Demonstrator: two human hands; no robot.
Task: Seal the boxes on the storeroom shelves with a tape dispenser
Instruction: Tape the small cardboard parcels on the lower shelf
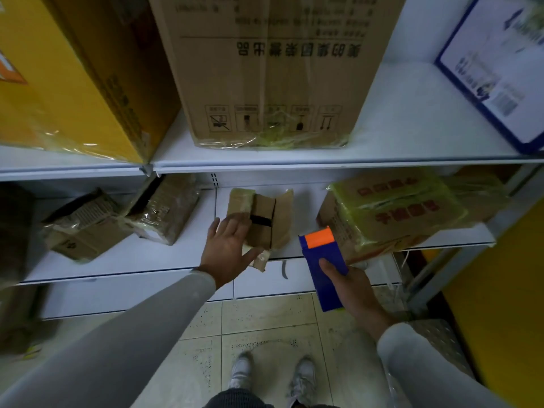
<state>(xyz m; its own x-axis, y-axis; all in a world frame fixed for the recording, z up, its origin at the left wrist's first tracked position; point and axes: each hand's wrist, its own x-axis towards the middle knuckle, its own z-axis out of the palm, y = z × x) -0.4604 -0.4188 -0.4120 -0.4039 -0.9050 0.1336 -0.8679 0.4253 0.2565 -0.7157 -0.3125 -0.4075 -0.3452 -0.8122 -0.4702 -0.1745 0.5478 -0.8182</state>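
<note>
Head view is showing the left hand [228, 248], fingers spread, resting on a small cardboard box [260, 219] on the lower shelf [117, 260]. Its flaps are standing partly open; contents are hidden. The right hand [353, 290] is curling round a blue tape dispenser [322, 266] with an orange end, hanging just right of the box. Judging by this, steadying is underway; next, flaps need pressing flat before tape runs across. A yellow-wrapped box [394, 210] is sitting further right.
</note>
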